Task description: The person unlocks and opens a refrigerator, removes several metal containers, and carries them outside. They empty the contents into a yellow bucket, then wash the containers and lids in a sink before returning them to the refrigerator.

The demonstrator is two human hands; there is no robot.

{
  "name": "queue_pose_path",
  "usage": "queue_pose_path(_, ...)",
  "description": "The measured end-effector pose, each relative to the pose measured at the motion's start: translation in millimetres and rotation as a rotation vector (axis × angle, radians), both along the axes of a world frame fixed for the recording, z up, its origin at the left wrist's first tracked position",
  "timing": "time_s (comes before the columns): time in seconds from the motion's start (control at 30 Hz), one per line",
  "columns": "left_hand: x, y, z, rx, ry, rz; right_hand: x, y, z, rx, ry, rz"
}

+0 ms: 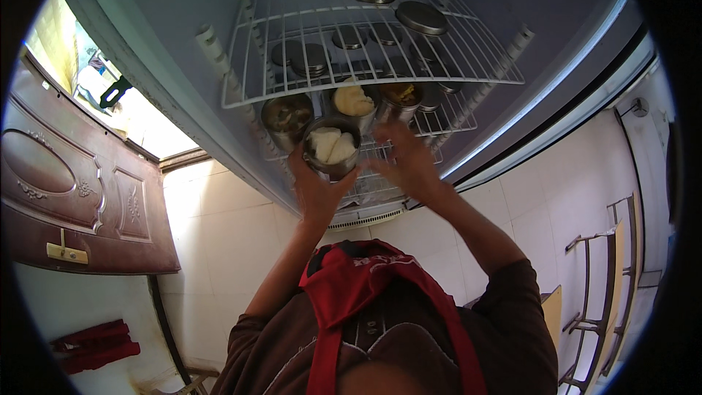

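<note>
My left hand (pixel 316 186) grips a round metal container (pixel 333 169) from below and the side. White pieces of food (pixel 332 145) lie in it, their kind unclear. My right hand (pixel 408 162), slightly blurred, is just right of that container with its fingers spread and nothing in them. Behind these stand more uncovered metal containers: one with pale yellowish food (pixel 352 100), one with yellow-orange food (pixel 403 94) close above my right fingers, and one with dark chunky contents (pixel 287 115) at the left.
White wire shelves (pixel 362 83) cross the open refrigerator cabinet (pixel 170 33). Round metal lids (pixel 421 17) lie on the upper shelf, and several lidded containers (pixel 310 59) show below it. A brown panelled door (pixel 60 175) stands left; benches or tables (pixel 598 296) are at the right.
</note>
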State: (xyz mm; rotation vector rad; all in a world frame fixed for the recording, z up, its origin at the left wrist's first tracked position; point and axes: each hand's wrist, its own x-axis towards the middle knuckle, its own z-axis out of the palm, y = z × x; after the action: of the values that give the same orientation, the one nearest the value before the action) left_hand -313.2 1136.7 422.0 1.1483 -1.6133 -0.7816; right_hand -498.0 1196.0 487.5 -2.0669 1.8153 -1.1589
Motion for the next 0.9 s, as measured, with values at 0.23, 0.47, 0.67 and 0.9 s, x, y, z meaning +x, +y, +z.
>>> queue_pose_path(0.23,1,-7,0,0.046,-0.085,0.009,35,-18,-41,0.014,-0.146,-0.094)
queue_pose_path(0.47,24,-11,11,-0.193,-0.220,0.027,41,-38,-54,-0.086,-0.213,-0.053)
queue_pose_path(0.67,59,-30,44,-0.184,-0.089,-0.055,42,-43,-50,-0.072,-0.291,-0.042)
queue_pose_path(0.9,52,-54,77,-0.553,-0.392,-0.086,41,-50,-51,-0.092,-0.332,-0.038)
